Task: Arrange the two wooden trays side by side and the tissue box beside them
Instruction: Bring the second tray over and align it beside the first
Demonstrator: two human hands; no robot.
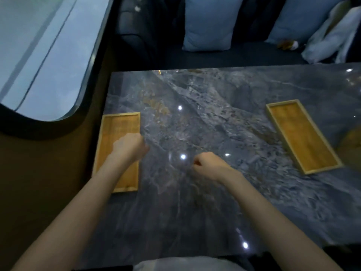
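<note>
Left tray (119, 133) lies under curled left-hand fingers (141, 142).

one head-worn view, steeply down onto the near table (195, 212)

A dark grey marble-patterned table (214, 114) with a glossy top reflects several small ceiling lights. A large rounded window (39, 55) sits at the left, framed in dark trim. Beyond the table, a dark sofa (234, 55) holds two light blue cushions (209, 22).
</note>
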